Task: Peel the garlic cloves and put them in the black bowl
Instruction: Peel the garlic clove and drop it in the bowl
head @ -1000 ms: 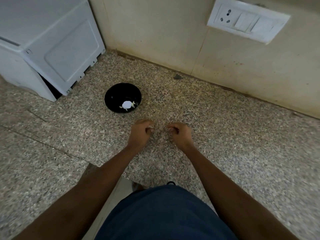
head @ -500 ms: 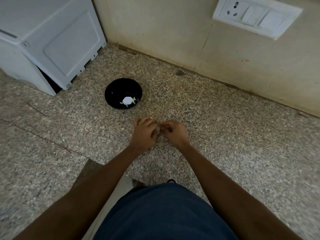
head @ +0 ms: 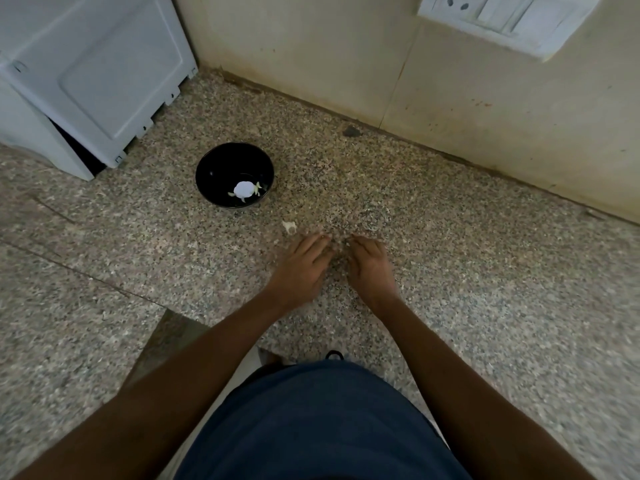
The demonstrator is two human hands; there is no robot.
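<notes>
Pale garlic piece [head: 288, 226] lay just beyond left hand [head: 302, 265], toward black bowl [head: 234, 174]; right hand [head: 370, 263] farther off; both hands' grips unreadable, fingertips hidden.

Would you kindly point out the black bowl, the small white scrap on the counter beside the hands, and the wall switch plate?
black bowl [head: 211, 164], head view, inner left wall.
white scrap [head: 289, 226], head view, its middle.
switch plate [head: 502, 19], head view, its white face.
</notes>
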